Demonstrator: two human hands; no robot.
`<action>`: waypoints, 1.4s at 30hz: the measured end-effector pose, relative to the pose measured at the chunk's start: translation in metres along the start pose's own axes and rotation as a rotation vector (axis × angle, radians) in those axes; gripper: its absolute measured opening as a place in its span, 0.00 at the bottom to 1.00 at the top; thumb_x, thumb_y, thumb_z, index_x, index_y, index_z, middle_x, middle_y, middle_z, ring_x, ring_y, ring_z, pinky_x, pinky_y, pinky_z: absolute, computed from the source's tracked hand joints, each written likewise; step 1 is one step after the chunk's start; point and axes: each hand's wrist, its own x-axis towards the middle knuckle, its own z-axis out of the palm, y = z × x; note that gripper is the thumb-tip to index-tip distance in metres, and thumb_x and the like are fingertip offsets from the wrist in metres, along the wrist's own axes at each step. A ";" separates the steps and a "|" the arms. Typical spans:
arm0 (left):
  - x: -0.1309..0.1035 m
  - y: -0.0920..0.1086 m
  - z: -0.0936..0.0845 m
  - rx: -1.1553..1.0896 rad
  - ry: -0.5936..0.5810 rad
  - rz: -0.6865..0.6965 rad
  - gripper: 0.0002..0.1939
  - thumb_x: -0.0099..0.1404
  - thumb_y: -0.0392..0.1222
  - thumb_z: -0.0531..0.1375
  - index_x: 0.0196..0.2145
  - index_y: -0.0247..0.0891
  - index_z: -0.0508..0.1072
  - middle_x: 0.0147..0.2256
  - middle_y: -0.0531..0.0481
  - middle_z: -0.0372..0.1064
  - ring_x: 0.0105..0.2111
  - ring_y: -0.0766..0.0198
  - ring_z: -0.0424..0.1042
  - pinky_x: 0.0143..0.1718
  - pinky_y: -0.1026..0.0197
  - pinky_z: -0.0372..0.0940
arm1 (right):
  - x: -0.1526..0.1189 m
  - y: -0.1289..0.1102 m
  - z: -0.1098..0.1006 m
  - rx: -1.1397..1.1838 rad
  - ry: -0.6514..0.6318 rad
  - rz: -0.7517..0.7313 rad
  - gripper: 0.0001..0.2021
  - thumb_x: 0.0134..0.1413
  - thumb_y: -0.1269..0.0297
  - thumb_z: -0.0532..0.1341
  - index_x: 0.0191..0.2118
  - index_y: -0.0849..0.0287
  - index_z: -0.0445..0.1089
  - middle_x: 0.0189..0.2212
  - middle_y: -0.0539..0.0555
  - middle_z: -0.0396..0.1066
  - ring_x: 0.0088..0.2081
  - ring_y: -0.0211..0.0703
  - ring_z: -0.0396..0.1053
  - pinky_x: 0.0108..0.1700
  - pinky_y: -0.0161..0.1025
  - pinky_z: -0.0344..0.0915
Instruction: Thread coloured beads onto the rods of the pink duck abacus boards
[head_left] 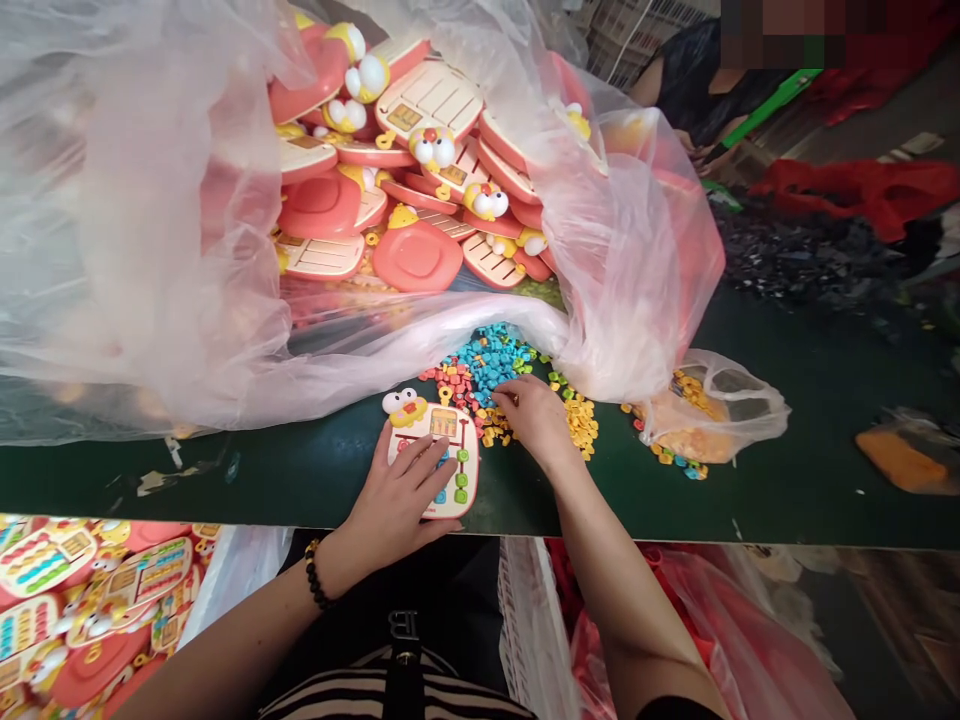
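Note:
A toy abacus board (450, 432) lies near the front edge of the green table, cream-faced with a red rim and a goggle-eyed duck head. My left hand (401, 485) holds it, fingers spread across its face and thumb along the bottom edge. Green and blue beads show in its slots; my fingers cover others. Just right of the board, my right hand (536, 420) is pinched at the bead heap; what its fingertips hold is too small to make out. Around it lie blue beads (493, 358), red beads (452, 380) and yellow beads (581, 422).
Behind the beads, a large clear plastic bag (630, 270) spills boards with unfilled slots (431, 95). A small bag of beads (694, 415) and an orange packet (904, 455) lie rightward. Beaded boards (97, 590) are piled lower left. A co-worker (690, 90) is at upper right.

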 end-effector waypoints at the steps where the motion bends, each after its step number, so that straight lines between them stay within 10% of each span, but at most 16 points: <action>1: 0.000 0.000 0.000 0.001 -0.002 0.000 0.28 0.61 0.60 0.59 0.53 0.41 0.69 0.57 0.44 0.66 0.56 0.51 0.63 0.66 0.37 0.30 | 0.002 -0.003 0.001 -0.051 -0.009 0.008 0.07 0.55 0.67 0.61 0.30 0.54 0.77 0.30 0.53 0.73 0.34 0.44 0.71 0.32 0.37 0.62; 9: 0.000 0.000 -0.001 0.017 -0.009 -0.005 0.28 0.61 0.60 0.59 0.53 0.41 0.69 0.57 0.44 0.65 0.56 0.51 0.63 0.66 0.36 0.31 | 0.005 -0.001 -0.002 -0.109 0.056 -0.111 0.09 0.55 0.70 0.60 0.30 0.55 0.78 0.29 0.54 0.74 0.34 0.45 0.71 0.31 0.37 0.63; 14: -0.001 0.000 0.000 0.013 -0.020 0.002 0.28 0.61 0.59 0.59 0.53 0.41 0.69 0.57 0.43 0.65 0.57 0.50 0.62 0.65 0.35 0.33 | -0.024 -0.012 0.009 -0.015 0.329 -0.317 0.11 0.61 0.66 0.56 0.38 0.59 0.77 0.32 0.56 0.74 0.36 0.45 0.71 0.40 0.40 0.66; 19: -0.001 -0.001 0.001 -0.003 -0.015 -0.008 0.28 0.61 0.59 0.60 0.54 0.41 0.69 0.57 0.43 0.65 0.57 0.50 0.62 0.65 0.35 0.32 | -0.055 -0.024 0.031 -0.005 0.341 -0.462 0.12 0.62 0.70 0.55 0.44 0.58 0.75 0.37 0.57 0.77 0.40 0.45 0.72 0.41 0.42 0.68; 29: -0.002 0.000 0.001 -0.012 -0.016 -0.007 0.29 0.60 0.57 0.61 0.55 0.40 0.68 0.57 0.42 0.65 0.57 0.49 0.62 0.65 0.34 0.36 | -0.078 -0.034 0.017 0.437 0.111 -0.408 0.16 0.56 0.74 0.52 0.39 0.50 0.76 0.39 0.51 0.77 0.42 0.43 0.72 0.47 0.47 0.70; 35: -0.002 0.000 -0.001 -0.026 -0.025 -0.001 0.27 0.61 0.57 0.61 0.53 0.40 0.69 0.57 0.43 0.65 0.57 0.49 0.63 0.65 0.35 0.36 | -0.099 0.017 0.013 0.238 0.481 0.065 0.11 0.59 0.66 0.55 0.40 0.54 0.76 0.37 0.57 0.73 0.39 0.46 0.72 0.43 0.46 0.70; 42: 0.000 0.001 -0.002 -0.028 -0.021 -0.002 0.26 0.62 0.57 0.60 0.53 0.39 0.69 0.57 0.42 0.66 0.57 0.49 0.63 0.65 0.35 0.36 | -0.095 0.050 0.016 -0.002 0.378 0.121 0.12 0.60 0.61 0.56 0.34 0.56 0.76 0.32 0.57 0.72 0.37 0.48 0.69 0.41 0.46 0.69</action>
